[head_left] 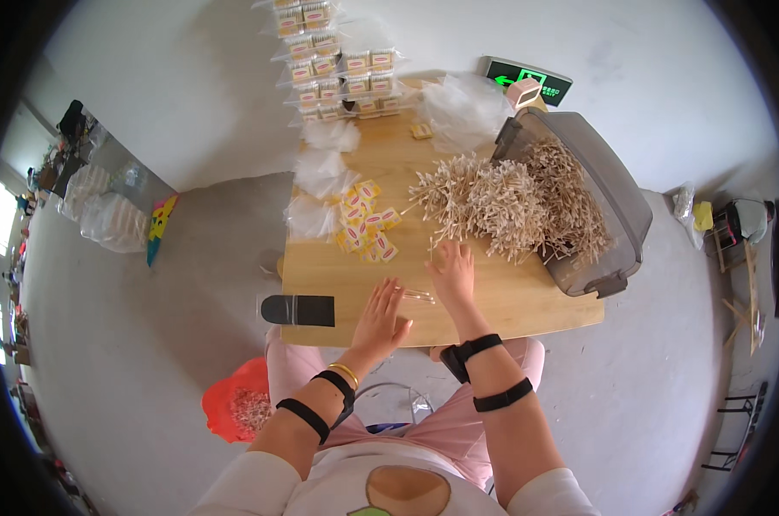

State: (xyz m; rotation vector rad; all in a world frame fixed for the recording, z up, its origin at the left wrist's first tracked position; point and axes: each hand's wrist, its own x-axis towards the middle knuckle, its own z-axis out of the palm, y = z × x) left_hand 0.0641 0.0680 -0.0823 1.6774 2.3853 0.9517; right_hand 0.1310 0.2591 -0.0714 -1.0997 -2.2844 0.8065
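Observation:
My left hand [379, 320] lies on the wooden table with its fingers stretched out. A few cotton swabs [419, 297] lie beside its fingertips, between my two hands. My right hand [455, 273] is at the near edge of a big loose heap of cotton swabs [488, 198]. Its fingers are curled and closed; what they hold, if anything, is too small to make out. The heap spills from a tipped grey plastic bin [617, 189]. Left of it lies a scatter of yellow and white printed cards [368, 225].
Clear plastic bags [314, 215] lie at the table's left edge, more bags [463, 112] at the back. Packed swab packets [321, 64] are stacked high against the wall. A black pad [308, 310] sits front left. A red bag [235, 404] with swabs stands on the floor.

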